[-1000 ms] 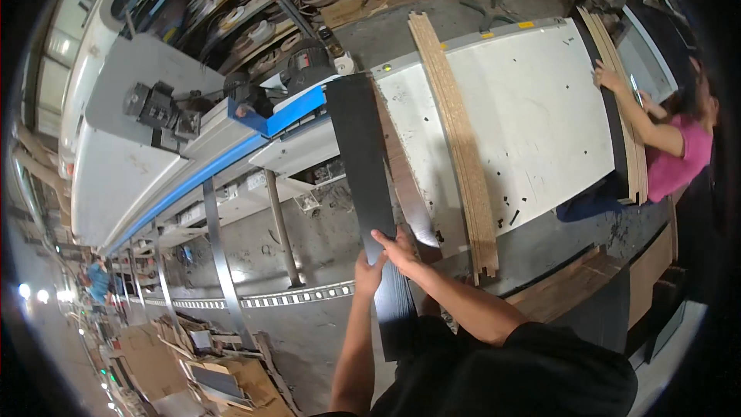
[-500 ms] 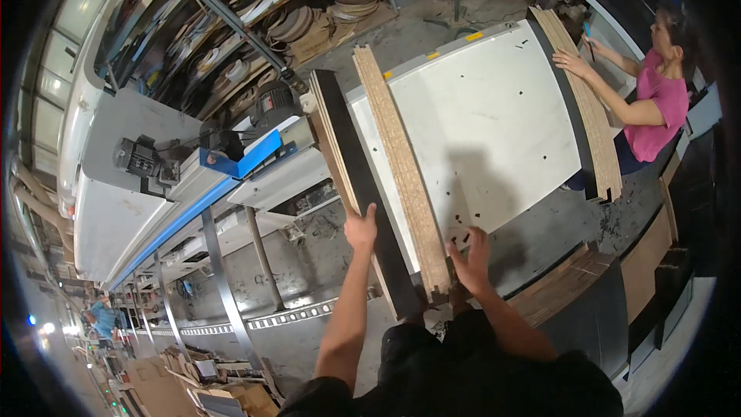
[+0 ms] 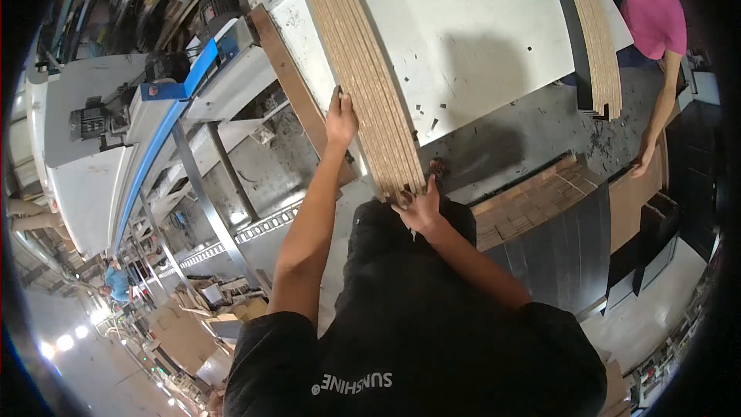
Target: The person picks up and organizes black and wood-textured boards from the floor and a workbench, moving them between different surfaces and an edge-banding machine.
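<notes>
A bundle of long particle board strips (image 3: 361,54), pale brown edges facing up, lies on the near-left part of a white worktable (image 3: 471,38) and reaches to my body. My left hand (image 3: 342,120) grips the bundle's left side, its fingers bent against the edge. At the near end, my right hand (image 3: 419,207) holds the corner of the strips, fingers curled over the ends. Part of its grip is hidden. Small dark chips (image 3: 434,123) are scattered on the tabletop to the right of the bundle.
A second bundle of strips (image 3: 593,38) with a black side stands at the table's right end. Beside it is a co-worker in a pink shirt (image 3: 654,11). A machine with a blue rail (image 3: 143,174) stands left; stacked boards (image 3: 540,205) lie at right.
Two separate bundles near me are now one wider bundle, with the black face out of sight. My right hand has closed on its near end. The co-worker's hand has left the far bundle.
</notes>
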A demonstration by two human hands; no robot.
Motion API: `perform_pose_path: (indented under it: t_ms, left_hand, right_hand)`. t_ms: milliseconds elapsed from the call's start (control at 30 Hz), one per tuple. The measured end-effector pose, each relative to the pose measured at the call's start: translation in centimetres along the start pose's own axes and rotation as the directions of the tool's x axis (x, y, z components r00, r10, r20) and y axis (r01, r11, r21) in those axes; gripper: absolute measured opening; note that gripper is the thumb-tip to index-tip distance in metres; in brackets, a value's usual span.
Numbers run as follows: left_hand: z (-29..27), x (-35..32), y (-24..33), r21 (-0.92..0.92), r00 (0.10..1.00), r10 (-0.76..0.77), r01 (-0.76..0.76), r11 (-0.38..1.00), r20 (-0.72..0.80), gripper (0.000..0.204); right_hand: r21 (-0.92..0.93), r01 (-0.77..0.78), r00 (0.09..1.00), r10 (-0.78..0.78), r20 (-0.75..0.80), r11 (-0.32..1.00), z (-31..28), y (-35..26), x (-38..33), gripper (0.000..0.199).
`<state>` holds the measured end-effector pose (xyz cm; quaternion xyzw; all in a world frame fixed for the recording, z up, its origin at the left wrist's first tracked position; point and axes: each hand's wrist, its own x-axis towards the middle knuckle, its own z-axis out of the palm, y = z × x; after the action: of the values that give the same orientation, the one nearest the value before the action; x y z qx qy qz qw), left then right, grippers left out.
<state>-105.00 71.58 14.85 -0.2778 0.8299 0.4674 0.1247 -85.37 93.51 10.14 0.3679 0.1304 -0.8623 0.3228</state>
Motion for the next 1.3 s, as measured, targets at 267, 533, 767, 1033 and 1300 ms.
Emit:
perform_pose_path:
  t_ms: [267,533,767,1033,1300]
  left_hand:
    - [1.0,-0.5,-0.7,0.170,0.973,0.143,-0.111,0.979,-0.184,0.074]
    - [0.9,-0.4,-0.7,0.295,0.963,0.218,-0.165,0.941,-0.156,0.077]
    - [-0.7,-0.1,-0.1,0.095,0.969,0.208,-0.196,0.976,-0.135,0.074]
    - [-4.2,1.3,3.3,0.169,0.990,0.087,-0.067,0.983,-0.108,0.106]
    - [-4.4,9.5,15.1,0.267,0.976,0.072,-0.014,0.964,-0.206,0.145]
  right_hand:
    - [0.153,-0.062,0.993,0.046,0.106,0.986,1.6,-2.9,0.5,0.073]
    - [-0.643,0.252,0.930,-0.365,-0.047,0.724,0.0,-7.3,0.7,0.052]
    - [-0.981,0.193,0.823,-0.542,0.169,-0.014,7.3,-0.7,-0.2,0.053]
    - [-0.954,0.291,0.811,-0.511,0.285,-0.071,8.3,0.4,1.3,0.058]
    - [-0.908,0.418,0.831,-0.401,0.385,-0.005,5.3,-1.8,2.6,0.060]
